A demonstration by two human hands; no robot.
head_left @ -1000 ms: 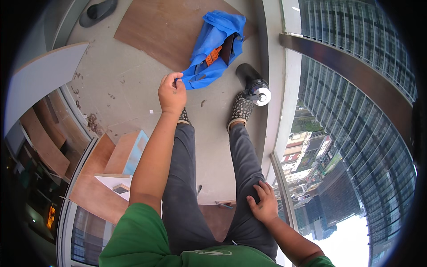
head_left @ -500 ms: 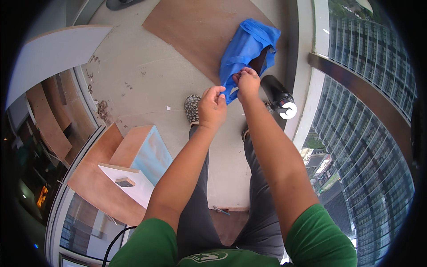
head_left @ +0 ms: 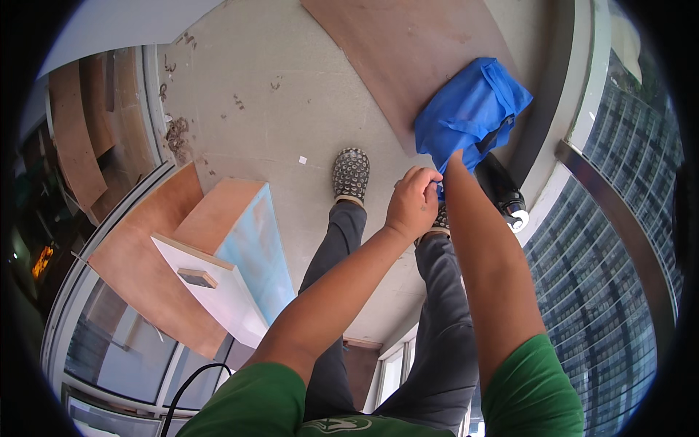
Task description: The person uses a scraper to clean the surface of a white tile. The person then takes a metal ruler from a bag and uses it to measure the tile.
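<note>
Blue fabric bag sits just past the left hand's grip, over the near part of the brown board. Left hand is at the bag's near end, thumb and fingers pinching a bit of its blue fabric. Right forearm runs up to the bag's near side; right hand hidden by fabric, can't tell its grip.

Black bottle just beside the bag, near right side, partly covered by bag and forearm. Patterned left clog left of and nearer than the bag; white scrap further left of it.

Vs half a second ago: right hand was visible, fingers at the bag's fabric; now out of sight. Bag's dark opening, wide then, now mostly covered. View swung, so bag sits further right in frame.
</note>
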